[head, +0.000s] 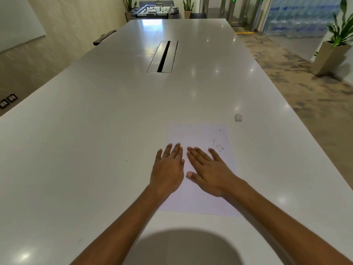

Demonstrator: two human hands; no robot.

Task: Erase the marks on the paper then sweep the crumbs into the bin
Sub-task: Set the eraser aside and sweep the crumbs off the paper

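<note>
Both hands, left (168, 167) and right (208, 169), lie flat on the paper (198, 134), crumbs (217, 145) beside, eraser (238, 117) beyond.

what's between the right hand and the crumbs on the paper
Nothing visible: the right hand lies flat on the paper, and bare sheet separates its fingertips from the crumbs just beyond.

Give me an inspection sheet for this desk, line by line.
Surface: glossy white table, with a metal cable hatch at its centre.
Job's things: paper at the near edge; dark crumbs on its far right part; eraser on the table beyond the paper's far right corner; no bin seen.
Clutter: nothing seen.
Hands: left hand and right hand flat on the paper, fingers straight, no grip.
Cables: nothing seen.
Surroundings: potted plant on the right, table football beyond the table.
</note>
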